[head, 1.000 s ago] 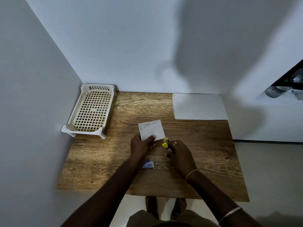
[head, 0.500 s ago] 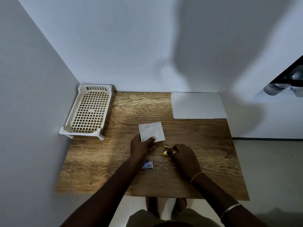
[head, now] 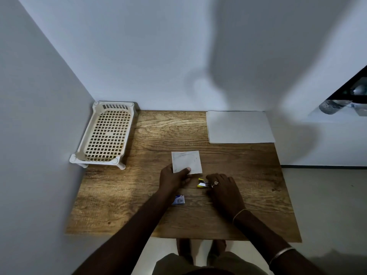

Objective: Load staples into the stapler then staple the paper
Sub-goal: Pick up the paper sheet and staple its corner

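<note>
The small paper (head: 186, 161) is pinched at its near edge by the left hand (head: 174, 178) at mid-worktop (head: 119, 205), the yellow stapler (head: 202, 184) just beside it is half covered by the right hand (head: 224, 192), whose fingers' hold cannot be told, and stapling is judged not yet done.

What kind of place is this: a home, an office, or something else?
Probably a simple work corner in a home or small room; I cannot say which. A wooden table stands against bare white walls. On it are a stack of white paper, a plastic tray and a small stapler.
</note>
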